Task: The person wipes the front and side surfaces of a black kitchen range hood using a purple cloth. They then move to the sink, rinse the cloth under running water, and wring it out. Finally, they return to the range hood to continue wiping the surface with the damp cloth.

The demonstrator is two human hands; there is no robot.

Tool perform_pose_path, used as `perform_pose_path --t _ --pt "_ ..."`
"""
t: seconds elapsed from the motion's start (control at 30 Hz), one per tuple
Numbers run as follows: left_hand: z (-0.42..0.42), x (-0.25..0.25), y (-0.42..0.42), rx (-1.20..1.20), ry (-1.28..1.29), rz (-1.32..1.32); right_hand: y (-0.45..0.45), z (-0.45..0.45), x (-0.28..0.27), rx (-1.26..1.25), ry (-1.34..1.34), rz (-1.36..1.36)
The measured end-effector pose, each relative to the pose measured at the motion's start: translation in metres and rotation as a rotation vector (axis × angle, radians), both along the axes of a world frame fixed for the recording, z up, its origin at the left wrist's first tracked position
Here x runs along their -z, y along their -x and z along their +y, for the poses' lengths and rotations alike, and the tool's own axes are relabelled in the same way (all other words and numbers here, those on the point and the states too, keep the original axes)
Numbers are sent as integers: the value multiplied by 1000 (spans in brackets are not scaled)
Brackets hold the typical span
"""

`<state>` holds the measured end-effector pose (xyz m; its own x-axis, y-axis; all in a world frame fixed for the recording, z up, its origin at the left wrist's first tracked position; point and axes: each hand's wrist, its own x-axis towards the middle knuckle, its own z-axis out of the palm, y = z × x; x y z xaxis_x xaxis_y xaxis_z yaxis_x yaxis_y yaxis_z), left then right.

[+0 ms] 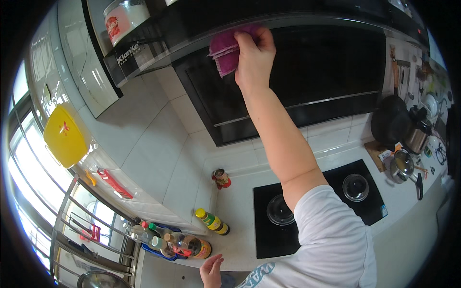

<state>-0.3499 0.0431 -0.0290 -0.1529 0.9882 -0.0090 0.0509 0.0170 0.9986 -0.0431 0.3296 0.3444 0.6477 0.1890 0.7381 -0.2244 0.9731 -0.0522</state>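
My right hand (pixel 255 54) is raised and grips a folded purple cloth (pixel 226 54), pressing it to the lower front edge of the black range hood (pixel 324 68). The fingertips are partly hidden in the cloth. Low in the view, my left hand (pixel 211 270) hangs by the front edge of the white countertop (pixel 236 248), its fingers slightly bent with nothing seen in them. Beneath my right arm lies a black gas hob (pixel 268 237) with two round burners, partly covered by the arm and white sleeve.
Several bottles (pixel 158 239) stand in a blue basket at the counter's left corner, beside a yellow-capped bottle (pixel 213 222) and a small red-based jar (pixel 221 179). A lidded saucepan (pixel 401 166) and a black wok (pixel 389 120) are at right. A glass-front cabinet (pixel 90 61) hangs at upper left.
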Motion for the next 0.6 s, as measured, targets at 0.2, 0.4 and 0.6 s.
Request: perform_pose_path --t 0.2,0.4,0.6 --pt "4 2 -10 76 -29 43 -72 82 -6 -252 330 198" --pt "-3 17 7 81 41 83 -25 -66 -1 -68 -19 -52" --pt "9 -1 -5 132 -22 71 -77 25 -1 183 220 155"
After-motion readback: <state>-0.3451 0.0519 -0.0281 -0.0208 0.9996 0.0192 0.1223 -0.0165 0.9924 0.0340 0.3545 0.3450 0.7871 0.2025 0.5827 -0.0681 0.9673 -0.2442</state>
